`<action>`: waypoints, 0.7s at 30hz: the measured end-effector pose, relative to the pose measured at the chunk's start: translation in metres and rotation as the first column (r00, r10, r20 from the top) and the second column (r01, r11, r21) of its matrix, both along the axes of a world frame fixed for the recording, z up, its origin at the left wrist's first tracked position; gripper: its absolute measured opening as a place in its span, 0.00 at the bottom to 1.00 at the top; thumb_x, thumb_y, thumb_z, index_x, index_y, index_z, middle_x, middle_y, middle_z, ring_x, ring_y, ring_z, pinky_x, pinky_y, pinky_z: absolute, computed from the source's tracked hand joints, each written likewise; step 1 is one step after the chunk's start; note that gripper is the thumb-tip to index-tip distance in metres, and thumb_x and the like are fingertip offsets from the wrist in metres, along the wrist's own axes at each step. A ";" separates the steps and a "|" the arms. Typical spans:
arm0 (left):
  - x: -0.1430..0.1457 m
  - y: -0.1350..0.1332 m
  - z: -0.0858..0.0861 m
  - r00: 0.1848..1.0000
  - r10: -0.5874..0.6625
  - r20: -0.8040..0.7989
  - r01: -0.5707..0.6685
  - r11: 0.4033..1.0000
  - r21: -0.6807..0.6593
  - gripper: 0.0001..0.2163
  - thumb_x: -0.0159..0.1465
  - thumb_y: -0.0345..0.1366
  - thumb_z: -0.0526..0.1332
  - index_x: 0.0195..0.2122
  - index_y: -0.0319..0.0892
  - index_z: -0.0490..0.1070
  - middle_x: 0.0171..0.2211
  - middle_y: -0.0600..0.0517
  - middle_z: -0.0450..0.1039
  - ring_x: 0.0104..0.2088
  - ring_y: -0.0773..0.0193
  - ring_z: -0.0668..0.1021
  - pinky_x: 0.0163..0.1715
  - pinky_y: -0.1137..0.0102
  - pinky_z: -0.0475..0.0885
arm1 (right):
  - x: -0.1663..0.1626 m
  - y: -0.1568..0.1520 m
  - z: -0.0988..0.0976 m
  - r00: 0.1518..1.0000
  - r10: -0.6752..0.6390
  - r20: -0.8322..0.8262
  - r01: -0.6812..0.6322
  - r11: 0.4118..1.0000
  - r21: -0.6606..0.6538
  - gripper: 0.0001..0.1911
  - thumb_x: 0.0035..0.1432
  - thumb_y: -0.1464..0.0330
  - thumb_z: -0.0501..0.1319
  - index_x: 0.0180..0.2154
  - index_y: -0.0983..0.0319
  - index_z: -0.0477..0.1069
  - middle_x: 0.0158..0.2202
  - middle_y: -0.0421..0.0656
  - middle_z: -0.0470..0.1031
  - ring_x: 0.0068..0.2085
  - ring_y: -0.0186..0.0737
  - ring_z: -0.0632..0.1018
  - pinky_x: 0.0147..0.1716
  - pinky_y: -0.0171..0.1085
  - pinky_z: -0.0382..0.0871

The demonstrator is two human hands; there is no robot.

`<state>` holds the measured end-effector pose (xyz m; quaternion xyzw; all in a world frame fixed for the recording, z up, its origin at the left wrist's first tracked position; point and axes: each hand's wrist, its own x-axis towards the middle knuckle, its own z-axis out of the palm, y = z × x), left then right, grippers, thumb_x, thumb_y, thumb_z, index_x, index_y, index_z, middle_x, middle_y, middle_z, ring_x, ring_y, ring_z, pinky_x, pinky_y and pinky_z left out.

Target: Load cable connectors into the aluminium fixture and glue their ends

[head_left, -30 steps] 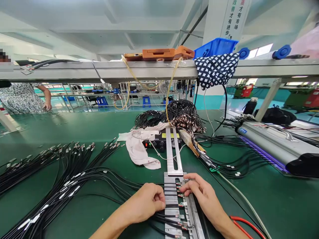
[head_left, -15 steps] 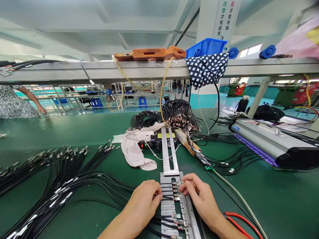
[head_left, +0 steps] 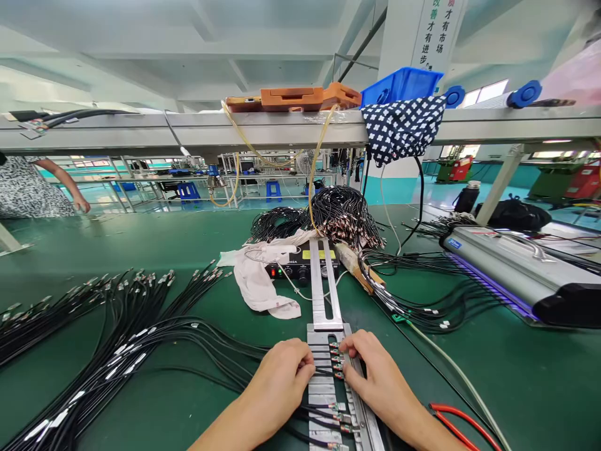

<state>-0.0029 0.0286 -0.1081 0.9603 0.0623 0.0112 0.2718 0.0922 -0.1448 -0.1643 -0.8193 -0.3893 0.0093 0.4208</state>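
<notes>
A slotted metal fixture (head_left: pixel 323 398) lies on the green table with several black cables across its grooves. Small metal-tipped connectors (head_left: pixel 335 360) at the cable ends line its right side. My left hand (head_left: pixel 286 376) is at the fixture's left edge, thumb and forefinger pinched on a black cable (head_left: pixel 322 372); the fingertips partly hide it. On the other side my right hand (head_left: pixel 373 373) rests against the fixture's right rail, forefinger and thumb apart beside the connectors. Further cables leave the left side toward a large bundle (head_left: pixel 136 351).
Behind the fixture are a black control box (head_left: pixel 305 266), a white cloth (head_left: pixel 265 291) and coiled cables (head_left: pixel 345 210). A silver lamp-like unit (head_left: pixel 511 269) stands right, red-handled pliers (head_left: pixel 462 426) lower right. A shelf beam (head_left: pixel 178 131) crosses above. Another person's arm (head_left: pixel 66 181) shows far left.
The whole view has shifted slightly, so things sit further right. My right thumb has moved down, further from the forefinger. The left hand keeps its pinch at the fixture's left edge.
</notes>
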 end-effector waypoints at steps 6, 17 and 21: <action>0.002 0.007 -0.010 1.000 0.019 -0.022 -0.021 0.995 -0.098 0.07 0.60 0.31 0.55 0.26 0.41 0.69 0.26 0.55 0.70 0.30 0.64 0.71 0.31 0.72 0.61 | 0.002 0.002 -0.006 0.999 -0.037 0.001 0.037 0.999 -0.003 0.14 0.48 0.77 0.53 0.37 0.58 0.67 0.35 0.42 0.68 0.40 0.45 0.70 0.40 0.43 0.65; 0.000 0.003 -0.011 1.000 0.004 0.002 -0.004 0.993 -0.115 0.07 0.55 0.24 0.57 0.26 0.41 0.71 0.29 0.56 0.68 0.28 0.68 0.69 0.29 0.75 0.60 | -0.017 0.003 0.001 0.996 0.067 0.052 -0.074 0.984 0.162 0.08 0.65 0.69 0.49 0.41 0.58 0.66 0.34 0.42 0.75 0.36 0.41 0.76 0.36 0.38 0.70; 0.000 0.005 -0.012 0.999 -0.026 0.019 0.027 0.998 -0.065 0.08 0.57 0.23 0.56 0.28 0.41 0.71 0.30 0.56 0.69 0.31 0.67 0.70 0.30 0.75 0.61 | -0.023 0.002 0.001 0.955 0.143 0.261 -0.173 0.980 0.095 0.12 0.64 0.73 0.48 0.47 0.58 0.63 0.37 0.43 0.77 0.38 0.42 0.77 0.37 0.39 0.71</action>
